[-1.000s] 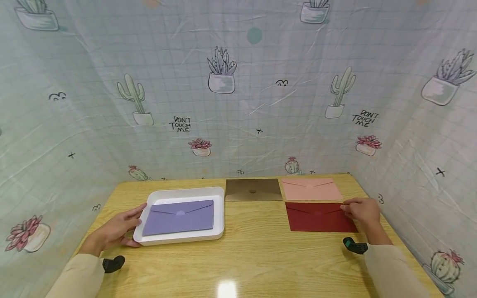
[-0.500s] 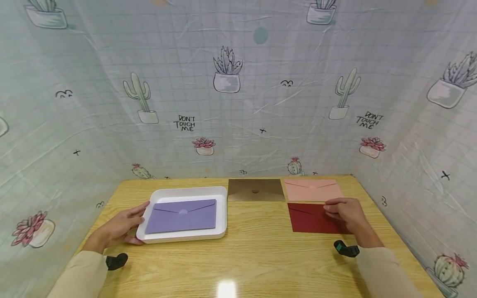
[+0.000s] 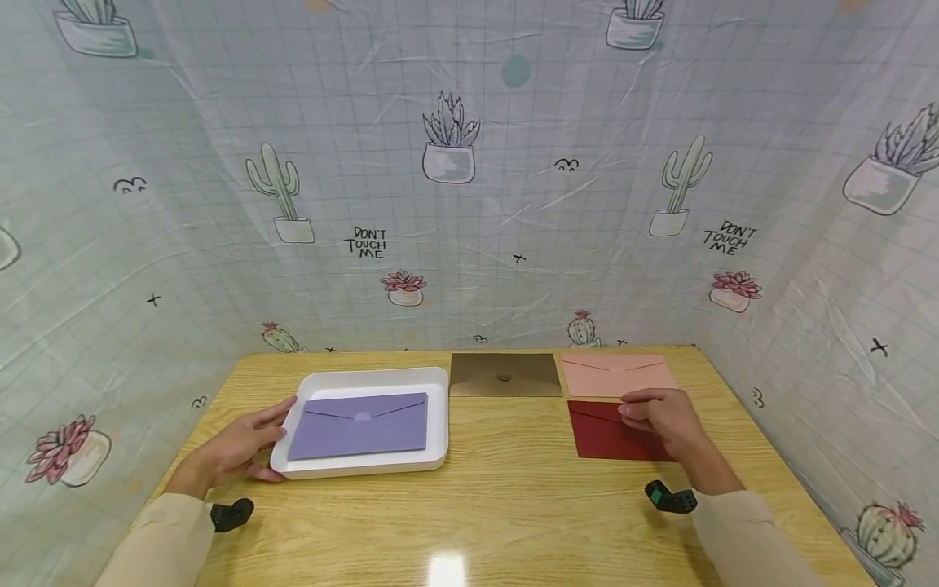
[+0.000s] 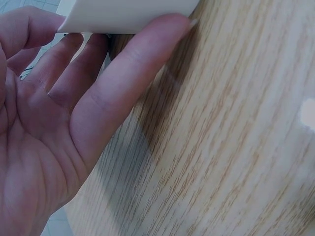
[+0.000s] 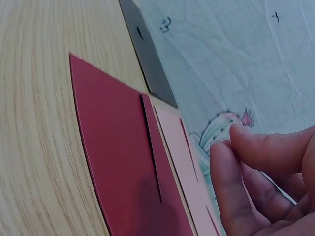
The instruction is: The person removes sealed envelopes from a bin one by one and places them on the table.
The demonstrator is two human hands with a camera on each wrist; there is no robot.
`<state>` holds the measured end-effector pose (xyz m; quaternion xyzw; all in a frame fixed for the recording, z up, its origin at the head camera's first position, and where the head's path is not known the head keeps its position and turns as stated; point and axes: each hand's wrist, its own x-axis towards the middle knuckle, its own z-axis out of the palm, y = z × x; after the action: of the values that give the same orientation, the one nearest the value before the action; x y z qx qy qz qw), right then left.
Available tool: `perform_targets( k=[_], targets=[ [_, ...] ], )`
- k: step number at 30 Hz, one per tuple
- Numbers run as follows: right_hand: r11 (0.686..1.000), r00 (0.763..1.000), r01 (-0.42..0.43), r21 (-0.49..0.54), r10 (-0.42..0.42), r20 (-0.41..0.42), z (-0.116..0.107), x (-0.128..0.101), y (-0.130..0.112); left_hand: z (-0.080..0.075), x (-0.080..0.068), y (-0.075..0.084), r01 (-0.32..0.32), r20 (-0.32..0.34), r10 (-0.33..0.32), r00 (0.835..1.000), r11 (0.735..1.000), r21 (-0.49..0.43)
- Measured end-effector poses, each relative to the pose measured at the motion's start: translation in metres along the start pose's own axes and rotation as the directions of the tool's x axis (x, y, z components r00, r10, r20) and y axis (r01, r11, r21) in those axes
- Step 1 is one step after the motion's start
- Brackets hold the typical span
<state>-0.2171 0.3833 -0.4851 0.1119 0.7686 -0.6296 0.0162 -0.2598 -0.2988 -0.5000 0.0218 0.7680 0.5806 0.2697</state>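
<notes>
A white tray (image 3: 407,380) stands at the left of the table with a purple envelope (image 3: 359,432) lying in it. My left hand (image 3: 238,447) grips its left end, the thumb along the tray's outer wall (image 4: 118,17) in the left wrist view. On the right, a red envelope (image 3: 597,436) lies flat, its right part hidden by my right hand (image 3: 663,416). That hand hovers over it with bent fingers. In the right wrist view thumb and index fingertips (image 5: 222,150) come together with nothing visible between them, apart from the red envelope.
A brown envelope (image 3: 504,375) lies at the back middle, right of the tray. Beside it is a pink envelope (image 3: 616,373), directly behind the red one. Patterned curtain (image 3: 469,204) walls stand behind and at both sides of the wooden table (image 3: 499,505).
My right hand has moved left from the red envelope's right edge to over its middle. The envelope stays in place. My left hand keeps its hold on the tray; the head view has shifted slightly.
</notes>
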Motion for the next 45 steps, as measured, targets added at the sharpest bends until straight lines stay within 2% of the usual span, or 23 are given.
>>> perform_targets(
  k=[9,14,34,45],
  targets=[
    [0.999,0.999,-0.022,0.045,0.020,0.043,0.016,-0.008,-0.008,-0.001,0.000,-0.002,0.003,-0.010,-0.003,1.000,1.000,0.011],
    [0.997,0.998,-0.002,0.071,-0.002,0.066,0.024,-0.011,-0.012,0.000,0.001,-0.002,0.000,-0.009,0.000,1.000,1.000,0.005],
    [0.998,0.988,0.039,0.045,-0.045,0.148,0.058,-0.018,-0.031,-0.001,0.001,-0.002,-0.009,-0.003,0.009,1.000,1.000,-0.002],
    [0.998,0.984,0.014,0.058,-0.024,0.179,0.074,-0.016,-0.034,-0.001,0.002,-0.003,-0.012,-0.001,0.012,1.000,1.000,-0.006]
  ],
)
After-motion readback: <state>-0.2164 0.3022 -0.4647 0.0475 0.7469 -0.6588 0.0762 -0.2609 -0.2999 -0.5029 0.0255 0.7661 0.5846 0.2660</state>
